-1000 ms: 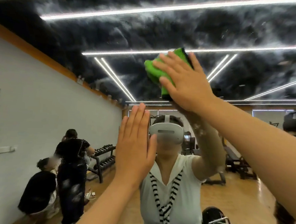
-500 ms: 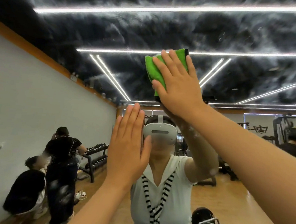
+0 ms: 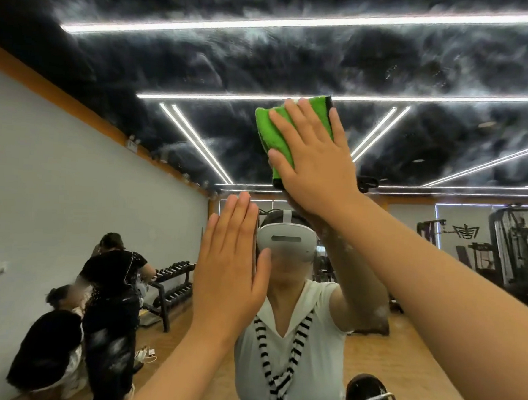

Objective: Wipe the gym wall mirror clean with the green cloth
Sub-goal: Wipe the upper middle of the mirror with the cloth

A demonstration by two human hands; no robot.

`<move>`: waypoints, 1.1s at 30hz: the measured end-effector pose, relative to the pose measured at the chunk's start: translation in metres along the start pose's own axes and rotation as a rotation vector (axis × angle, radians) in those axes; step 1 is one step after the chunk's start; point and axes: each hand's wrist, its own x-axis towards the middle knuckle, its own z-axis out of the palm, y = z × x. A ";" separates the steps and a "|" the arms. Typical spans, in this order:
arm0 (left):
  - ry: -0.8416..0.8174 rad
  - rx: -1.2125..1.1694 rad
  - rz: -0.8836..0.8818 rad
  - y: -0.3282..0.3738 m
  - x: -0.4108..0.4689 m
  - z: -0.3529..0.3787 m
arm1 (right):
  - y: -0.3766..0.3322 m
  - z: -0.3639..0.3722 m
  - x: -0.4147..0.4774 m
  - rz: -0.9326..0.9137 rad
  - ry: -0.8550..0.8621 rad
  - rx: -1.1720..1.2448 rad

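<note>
A: OK, R hand?
B: Fingers straight, spread, pressing green cloth flat on mirror, upper centre, smeary patch. Cloth folded, long axis approx up-down, black edge top-right.
A: L hand?
B: Flat on mirror, lower, holds nothing. Reflected wall logo too small to read.

Nothing legible anywhere — the dark wall emblem in the reflection is too blurred.

dumbbell rack, cable machine, light strips
</note>
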 end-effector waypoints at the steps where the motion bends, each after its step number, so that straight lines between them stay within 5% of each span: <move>1: 0.002 -0.004 -0.001 0.000 0.000 0.000 | -0.003 0.001 -0.010 -0.012 -0.004 -0.004; 12: -0.013 -0.015 0.000 0.001 0.000 -0.002 | -0.013 -0.008 -0.166 -0.063 -0.111 -0.069; 23: -0.014 -0.019 -0.006 0.003 0.002 -0.003 | 0.011 -0.009 -0.120 -0.123 -0.083 -0.070; 30: -0.015 -0.023 -0.003 0.001 0.000 -0.001 | 0.017 -0.014 -0.108 0.273 -0.017 0.017; 33: 0.004 -0.025 0.000 0.001 0.000 0.000 | -0.015 -0.004 -0.152 0.117 -0.036 -0.046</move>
